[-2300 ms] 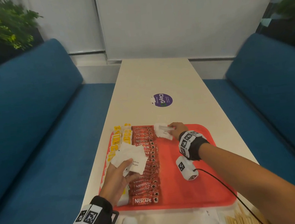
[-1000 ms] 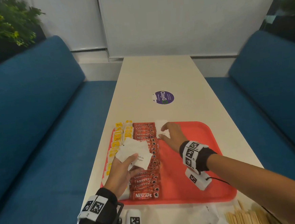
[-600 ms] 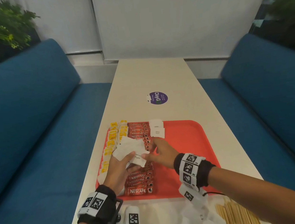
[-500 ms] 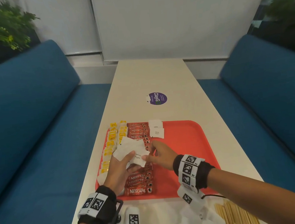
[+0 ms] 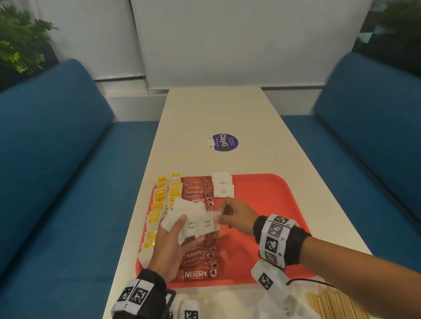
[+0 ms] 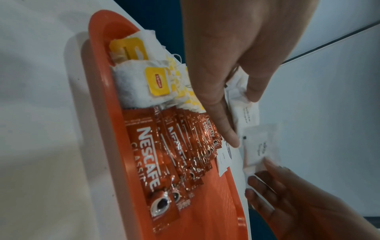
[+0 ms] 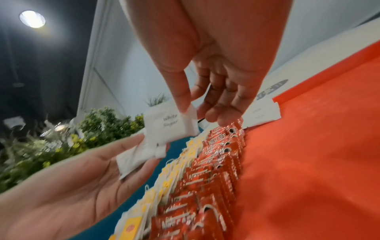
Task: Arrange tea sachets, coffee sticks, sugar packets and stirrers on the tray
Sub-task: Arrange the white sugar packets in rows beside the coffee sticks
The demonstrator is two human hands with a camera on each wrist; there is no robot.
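Observation:
On the red tray (image 5: 263,205) lie a column of yellow tea sachets (image 5: 158,208), a column of Nescafe coffee sticks (image 5: 199,261) and two white sugar packets (image 5: 223,187) at the far end. My left hand (image 5: 170,243) holds a fanned stack of sugar packets (image 5: 183,211) above the coffee sticks. My right hand (image 5: 220,215) pinches the edge of one "White Sugar" packet (image 7: 168,128) from that stack between thumb and fingers. The pinched packet (image 6: 261,142) still overlaps the stack (image 6: 244,113).
Wooden stirrers (image 5: 337,308) and loose white packets (image 5: 287,312) lie on the table in front of the tray's near edge. A purple sticker (image 5: 223,142) sits mid-table. Blue sofas flank the table. The tray's right half is bare.
My right hand laid packets at the tray's far end, drew back to the left hand's stack and took hold of another packet. The left hand barely moved.

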